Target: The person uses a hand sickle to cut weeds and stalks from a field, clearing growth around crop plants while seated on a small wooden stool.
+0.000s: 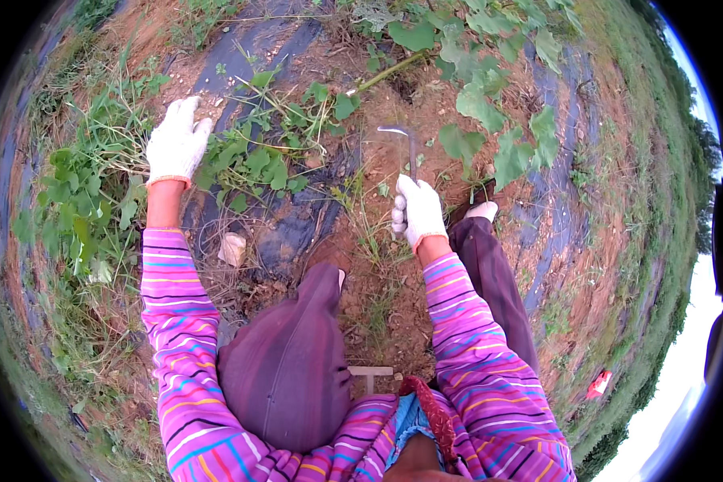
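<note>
My right hand (419,211), in a white knit glove, is closed around the handle end of a small sickle (412,150); its curved blade points left above bare reddish soil. At the upper left, my left hand (178,141), in a matching glove, lies stretched out beside a pile of pulled weeds and leafy vines (84,199). Whether its fingers touch or hold any stems cannot be told. Between the hands, cut leafy stems (265,156) lie over black plastic mulch film (283,235). A thick green stem (391,72) of a broad-leaved plant (482,96) stands ahead of the sickle.
A pale stone (232,249) lies before my left knee. Grass tufts (376,241) grow between my legs, near a small wooden piece (370,371). More mulch film (554,217) runs along the right. A red-and-white object (599,384) lies farther right.
</note>
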Motion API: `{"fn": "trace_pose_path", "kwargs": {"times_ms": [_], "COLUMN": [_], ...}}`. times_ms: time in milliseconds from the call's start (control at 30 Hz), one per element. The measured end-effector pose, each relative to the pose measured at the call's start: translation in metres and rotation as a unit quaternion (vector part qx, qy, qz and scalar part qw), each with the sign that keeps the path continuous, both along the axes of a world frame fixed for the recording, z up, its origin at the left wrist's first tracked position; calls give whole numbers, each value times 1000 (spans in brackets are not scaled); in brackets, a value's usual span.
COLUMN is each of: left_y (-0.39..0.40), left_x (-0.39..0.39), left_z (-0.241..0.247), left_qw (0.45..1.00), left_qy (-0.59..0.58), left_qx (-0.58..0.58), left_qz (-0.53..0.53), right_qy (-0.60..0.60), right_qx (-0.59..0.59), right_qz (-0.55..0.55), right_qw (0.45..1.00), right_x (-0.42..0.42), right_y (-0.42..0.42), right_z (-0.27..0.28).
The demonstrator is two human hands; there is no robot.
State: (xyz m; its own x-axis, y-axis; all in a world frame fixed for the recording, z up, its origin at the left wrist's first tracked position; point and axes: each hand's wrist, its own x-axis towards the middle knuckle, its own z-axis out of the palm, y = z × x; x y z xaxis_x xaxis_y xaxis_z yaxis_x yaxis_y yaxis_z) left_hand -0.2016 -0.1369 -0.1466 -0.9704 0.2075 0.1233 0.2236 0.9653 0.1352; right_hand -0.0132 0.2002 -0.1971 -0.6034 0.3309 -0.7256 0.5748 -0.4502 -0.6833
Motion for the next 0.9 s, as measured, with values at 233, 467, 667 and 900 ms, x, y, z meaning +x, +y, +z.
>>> {"fn": "trace_pose_path", "kwargs": {"times_ms": [233, 467, 667, 900], "left_y": [57, 156, 263, 323], "left_x": [-9, -3, 11, -36], "left_z": [9, 40, 68, 44], "left_qw": [985, 904, 819, 835], "left_qy": [36, 10, 73, 242], "left_qx": [36, 109, 105, 75], "left_qz": [-164, -413, -560, -488], "right_qy": [29, 76, 327, 25], "right_qx": [-193, -255, -91, 49], "right_qz": [-111, -130, -65, 75], "right_qw": [975, 955, 938, 996], "right_x": [-77, -153, -146, -130], "right_y": [28, 36, 26, 18], "right_z": [-14, -1, -49, 6]}}
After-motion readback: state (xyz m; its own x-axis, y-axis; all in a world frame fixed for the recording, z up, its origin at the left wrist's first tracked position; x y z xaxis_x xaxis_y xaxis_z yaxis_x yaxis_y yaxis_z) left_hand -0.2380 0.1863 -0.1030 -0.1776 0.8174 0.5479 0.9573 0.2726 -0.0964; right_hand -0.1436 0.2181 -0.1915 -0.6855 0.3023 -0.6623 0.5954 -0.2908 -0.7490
